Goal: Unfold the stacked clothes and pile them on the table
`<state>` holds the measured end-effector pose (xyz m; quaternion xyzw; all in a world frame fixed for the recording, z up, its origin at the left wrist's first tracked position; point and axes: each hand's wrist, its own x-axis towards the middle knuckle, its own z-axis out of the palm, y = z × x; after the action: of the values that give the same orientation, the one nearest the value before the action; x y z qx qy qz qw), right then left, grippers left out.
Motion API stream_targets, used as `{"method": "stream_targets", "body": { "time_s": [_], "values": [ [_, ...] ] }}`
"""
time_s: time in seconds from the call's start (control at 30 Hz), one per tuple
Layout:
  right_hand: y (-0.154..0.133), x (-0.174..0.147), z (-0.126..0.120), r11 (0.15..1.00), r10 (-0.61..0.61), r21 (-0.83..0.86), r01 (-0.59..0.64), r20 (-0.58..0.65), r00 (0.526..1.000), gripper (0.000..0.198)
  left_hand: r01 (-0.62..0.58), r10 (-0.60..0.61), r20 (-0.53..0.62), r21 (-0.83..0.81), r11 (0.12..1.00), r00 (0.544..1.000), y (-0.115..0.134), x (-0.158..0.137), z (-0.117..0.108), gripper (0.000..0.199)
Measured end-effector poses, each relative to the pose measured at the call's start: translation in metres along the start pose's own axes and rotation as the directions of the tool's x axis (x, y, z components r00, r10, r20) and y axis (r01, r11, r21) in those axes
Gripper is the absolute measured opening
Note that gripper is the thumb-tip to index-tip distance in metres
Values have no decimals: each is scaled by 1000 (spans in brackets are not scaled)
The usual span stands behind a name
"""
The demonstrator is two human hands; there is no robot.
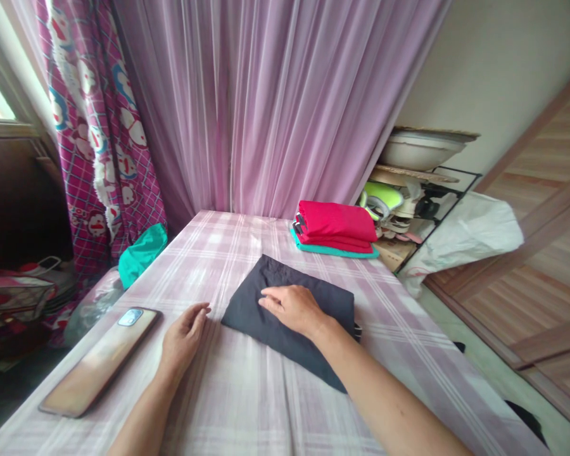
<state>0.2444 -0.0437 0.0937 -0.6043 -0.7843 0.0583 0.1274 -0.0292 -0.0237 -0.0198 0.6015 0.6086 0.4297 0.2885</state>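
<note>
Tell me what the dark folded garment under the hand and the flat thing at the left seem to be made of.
The dark garment under the right hand looks like thin matte woven cloth: it lies limp, with soft folds. The phone beside the left hand seems to be glossy glass or plastic, since it reflects light.

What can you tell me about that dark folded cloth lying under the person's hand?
The dark folded garment is charcoal-black, of a thin, smooth-looking fabric, folded into a flat rough rectangle set at a slant on the pink checked bedsheet. The right hand lies palm down on its middle, with the forearm crossing its near right corner. The left hand rests on the sheet beside its left corner, close to it; whether they touch is unclear.
</note>
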Motion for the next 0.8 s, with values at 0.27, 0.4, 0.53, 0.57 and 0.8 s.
{"method": "stream_targets", "body": {
  "time_s": [0.27, 0.4, 0.53, 0.57, 0.8],
  "values": [
    [81, 35, -6, 911, 402, -136, -389, 88, 911, 45, 13, -13, 1, -64, 998, 1000, -2, 1, 1, 51],
    [76, 55, -25, 949, 300, -136, -285, 111, 947, 33, 39, -39, 8, -113, 993, 999, -1, 1, 3, 51],
    [35, 95, -76, 951, 174, -197, -237, -288, 942, 30, 48, -70, -76, -254, 966, 995, 2, 1, 0, 57],
    [25, 105, -91, 952, 132, -201, -231, -411, 902, 29, 47, -83, -115, -286, 957, 990, 3, 1, -1, 59],
    [-3, 109, -119, 978, -181, -181, 108, -463, 868, 23, 40, -177, -282, -431, 902, 943, -2, 6, -5, 57]
  ]
}}
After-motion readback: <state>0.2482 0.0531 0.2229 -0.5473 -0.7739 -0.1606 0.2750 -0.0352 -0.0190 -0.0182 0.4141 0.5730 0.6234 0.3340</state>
